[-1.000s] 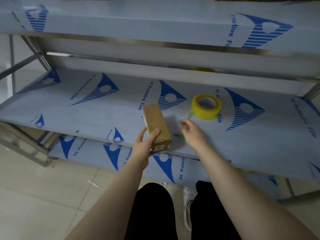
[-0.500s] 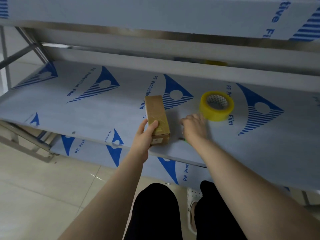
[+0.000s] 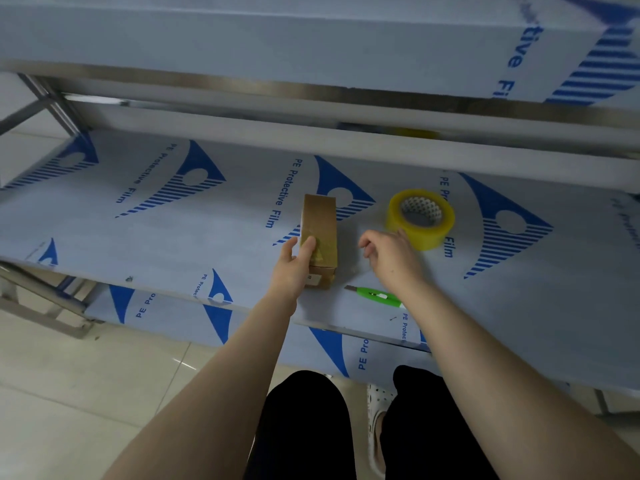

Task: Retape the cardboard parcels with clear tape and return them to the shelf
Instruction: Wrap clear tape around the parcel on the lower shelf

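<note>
A small brown cardboard parcel (image 3: 320, 226), glossy with tape, lies lengthwise on the middle shelf (image 3: 156, 244). My left hand (image 3: 294, 263) holds its near end, thumb on top and fingers down its left side. A yellowish roll of clear tape (image 3: 420, 218) lies flat to the right of the parcel. My right hand (image 3: 391, 252) hovers between parcel and roll with loosely curled fingers that hold nothing; one fingertip is right at the roll's near edge. A green utility knife (image 3: 375, 294) lies on the shelf under my right wrist.
The shelves are covered in white film with blue print. An upper shelf (image 3: 311, 46) overhangs close above, and a lower shelf (image 3: 166, 306) juts out below. My legs and a white shoe (image 3: 377, 403) stand on the tiled floor in front.
My right hand has lifted off the green knife, which now lies uncovered, and has moved right toward the tape roll. My left hand still holds the parcel on the shelf.
</note>
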